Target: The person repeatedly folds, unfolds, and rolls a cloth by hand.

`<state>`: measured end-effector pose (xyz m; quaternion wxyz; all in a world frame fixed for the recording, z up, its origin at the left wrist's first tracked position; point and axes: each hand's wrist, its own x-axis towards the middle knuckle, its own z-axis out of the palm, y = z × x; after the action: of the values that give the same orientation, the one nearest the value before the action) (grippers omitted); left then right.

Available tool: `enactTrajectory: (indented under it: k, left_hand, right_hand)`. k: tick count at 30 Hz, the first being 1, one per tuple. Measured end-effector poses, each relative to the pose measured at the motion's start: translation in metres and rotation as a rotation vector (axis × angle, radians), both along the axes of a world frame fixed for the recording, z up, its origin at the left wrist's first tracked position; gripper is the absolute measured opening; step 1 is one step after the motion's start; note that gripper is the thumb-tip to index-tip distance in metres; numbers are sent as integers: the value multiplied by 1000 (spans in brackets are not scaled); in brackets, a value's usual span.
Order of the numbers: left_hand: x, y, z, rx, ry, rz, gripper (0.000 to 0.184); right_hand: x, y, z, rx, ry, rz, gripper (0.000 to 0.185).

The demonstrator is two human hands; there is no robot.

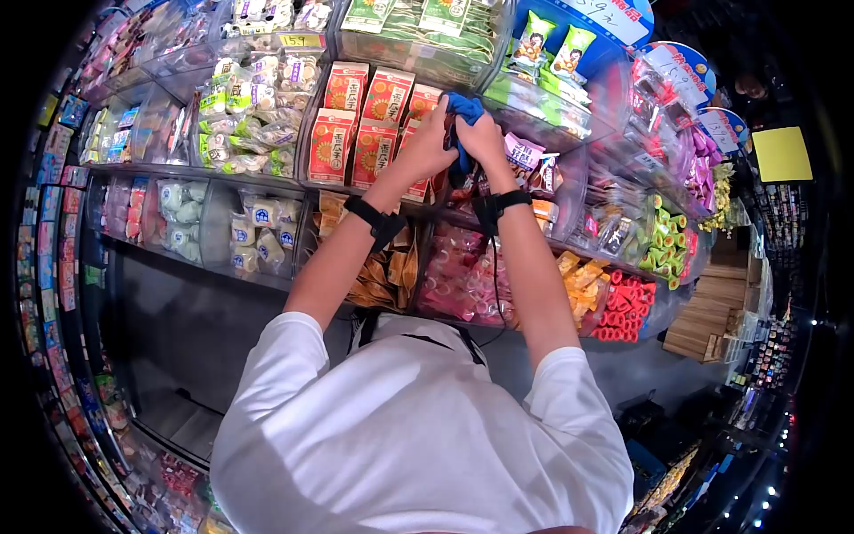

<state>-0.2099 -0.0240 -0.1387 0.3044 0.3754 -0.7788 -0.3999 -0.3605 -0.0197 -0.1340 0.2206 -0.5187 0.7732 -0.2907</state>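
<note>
A blue cloth (465, 109) is bunched up between my hands over the snack bins. My right hand (481, 141) is closed on it, with the cloth bulging past the fingertips and hanging down between the hands. My left hand (429, 145) is closed against the cloth's left side, its fingers curled inward. Below the hands are dark packets, partly covered by them. Red boxes with a sunflower print (374, 153) stand in the bin beside my left hand. Purple packets (524, 151) lie to the right of my right hand.
Clear plastic bin walls divide the shelf. White-green packets (240, 111) fill bins at left, green packets (543, 89) at back right. Brown packets (382, 267), pink packets (463, 271) and red ring-shaped pieces (625, 307) lie in the front row. Blue price signs (680, 76) stick up at right.
</note>
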Motion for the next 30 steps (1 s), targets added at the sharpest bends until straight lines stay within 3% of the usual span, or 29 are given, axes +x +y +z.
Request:
enactTrajectory:
  k: [5,7,9,10,17,20,25,28,30]
  left_hand:
    - [-19,0,-1,-22,31,-2,87]
    - [-23,8,-9,-190,22,53,77]
    - [-10,24,2,-212,-150,28,68]
    - [-9,34,-5,-323,-22,66,63]
    - [-1,58,-6,-346,-146,175,66]
    - [-10,30,-27,-456,-148,196,58]
    - [-27,54,1,-563,-277,298,41]
    - [-48,84,-1,-396,-96,255,38]
    - [-75,105,-3,-263,46,203,36]
  right_hand:
    - [6,-24,24,196,165,-115,46]
    - [4,-21,18,191,238,-74,42]
    - [7,-5,23,196,333,-5,41]
    - [7,4,23,228,328,8,41]
    - [30,18,34,236,452,20,41]
    - [28,1,32,216,407,-39,40]
    - [2,20,9,116,265,30,31]
    - [-35,64,12,74,258,174,26]
    - [-64,104,28,-30,311,130,38]
